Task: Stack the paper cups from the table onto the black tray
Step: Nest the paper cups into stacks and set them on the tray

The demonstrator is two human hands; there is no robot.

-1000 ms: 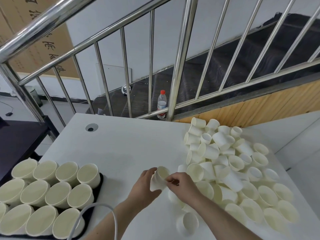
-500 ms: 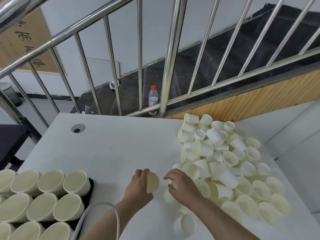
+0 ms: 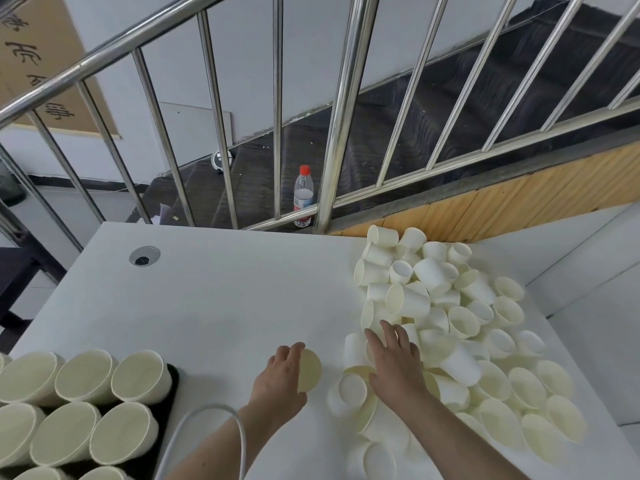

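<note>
Far to the left of both hands, at the near corner of the white table [image 3: 214,306], sits the black tray [image 3: 171,393], filled with stacks of paper cups [image 3: 79,410] standing mouth up, rims packed side by side. A pale cable [image 3: 207,427] arcs up between the tray and the left forearm.

The left hand [image 3: 277,379] rests near the table's front edge, its fingers curled round a held cup [image 3: 309,370]. The cup lies on its side in the grip with its open mouth facing right, towards the other hand. The thumb is hidden behind the cup, so exactly how it clamps cannot be told.

Just right of it, apart from the held cup, the right hand [image 3: 394,362] is spread flat with fingers straight and splayed, reaching forward onto the near left edge of the loose pile of cups [image 3: 450,323]. Its fingertips touch cups at the edge of the heap; it grasps nothing.

The pile stretches from under the right hand to the right and far side of the table, cups tumbled on their sides, upright and overlapping. Beyond both hands, past the table's far edge, a steel railing [image 3: 343,116] rises, with a plastic bottle [image 3: 303,195] with a red cap standing behind its bars, ahead of the gap between the hands.
</note>
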